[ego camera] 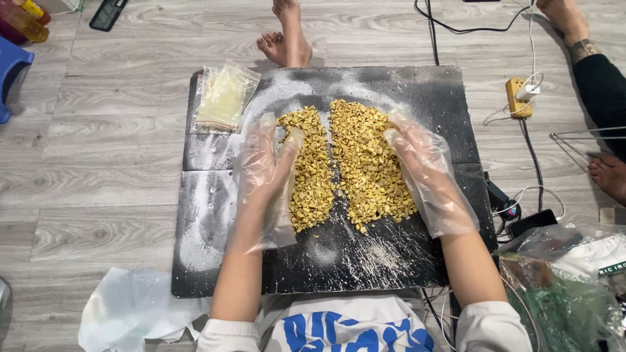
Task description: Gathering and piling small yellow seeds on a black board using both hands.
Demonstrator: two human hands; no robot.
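Both gloved hands, left hand (266, 166) and right hand (427, 173), are lying open-palmed, gripping nothing, flanking the yellow pieces (345, 163) at centre frame. Judging by this, they are gathering the heap on the floured dark board (424, 91); pressing inward seems next

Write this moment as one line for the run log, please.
left hand: gloved, open, on left heap of yellow pieces | right hand: gloved, open, on right heap | surface: floured black board | beside: plastic bags

Left hand (267, 163) and right hand (424, 169) gloved, flat, palms facing inward, fingers (398, 133) extended forward, forearms parallel
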